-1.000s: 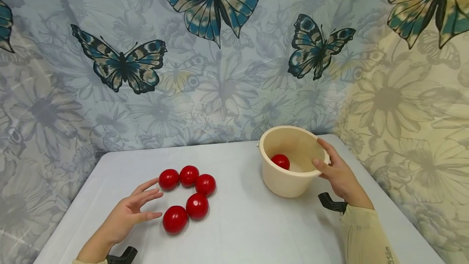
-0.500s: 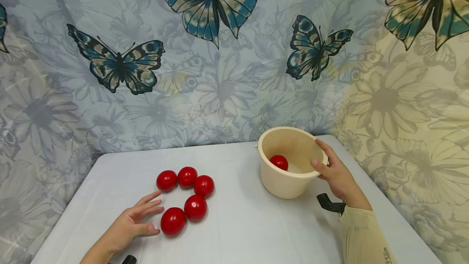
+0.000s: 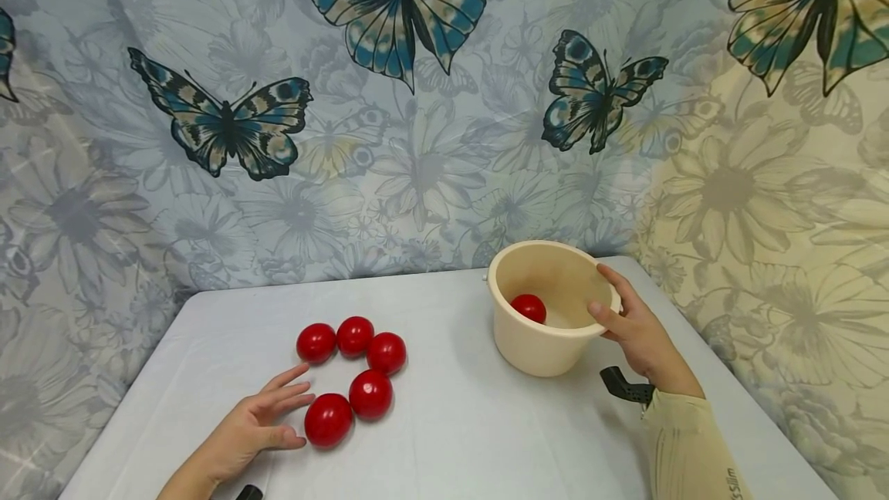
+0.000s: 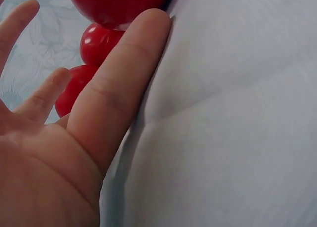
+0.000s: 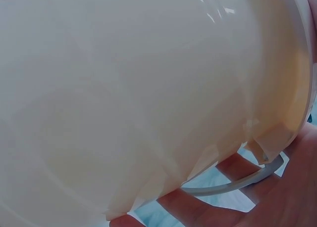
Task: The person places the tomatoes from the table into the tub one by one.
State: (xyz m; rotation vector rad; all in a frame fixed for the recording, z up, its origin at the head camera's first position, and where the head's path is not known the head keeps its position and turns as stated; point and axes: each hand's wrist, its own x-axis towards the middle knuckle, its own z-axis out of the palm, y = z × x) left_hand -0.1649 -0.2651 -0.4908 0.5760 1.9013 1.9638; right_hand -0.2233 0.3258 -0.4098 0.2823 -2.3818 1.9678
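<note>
Several glossy red balls lie on the white table in a curved row. My left hand (image 3: 253,427) is at the nearest red ball (image 3: 329,421), fingers spread and thumb low beside it. In the left wrist view the thumb (image 4: 121,76) reaches up to that ball (image 4: 119,4); whether it touches is unclear. My right hand (image 3: 642,330) grips the cream bucket (image 3: 545,349) at its right rim, thumb inside and fingers outside. One red ball (image 3: 529,308) lies inside the bucket. The right wrist view shows the bucket's wall (image 5: 124,88) and curved handle (image 5: 233,185).
Other red balls, such as the second one (image 3: 371,394) and the far left one (image 3: 316,342), lie behind the nearest. The white table (image 3: 458,438) ends at a butterfly-print cloth (image 3: 430,176) at the back.
My left hand has moved down and nearer, from beside the left side of the row to the nearest red ball. My right hand keeps its grip on the bucket.
</note>
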